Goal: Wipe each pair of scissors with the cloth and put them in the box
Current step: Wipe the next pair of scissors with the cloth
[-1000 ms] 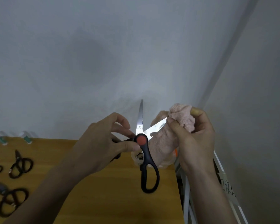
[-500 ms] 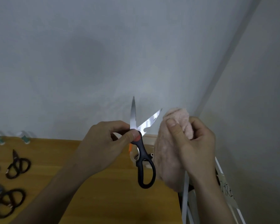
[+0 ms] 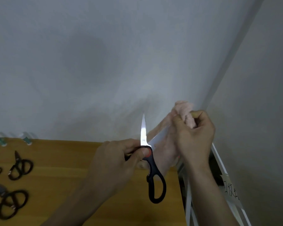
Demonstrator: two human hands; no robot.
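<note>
The left hand (image 3: 114, 162) holds a pair of black-handled steel kitchen scissors (image 3: 151, 168) at the red pivot, thumb pressed on it, above the right end of the wooden bench (image 3: 72, 160). The blades are spread: 1 serrated blade points up, the other angles right into the pale pink fluffy cloth (image 3: 185, 115). The right hand (image 3: 194, 132) has its grip closed around that cloth and blade. At the bench's left edge lie 3 dark-handled scissors (image 3: 20, 167). A white label (image 3: 230, 188) at right carries handwriting, unreadable.
</note>
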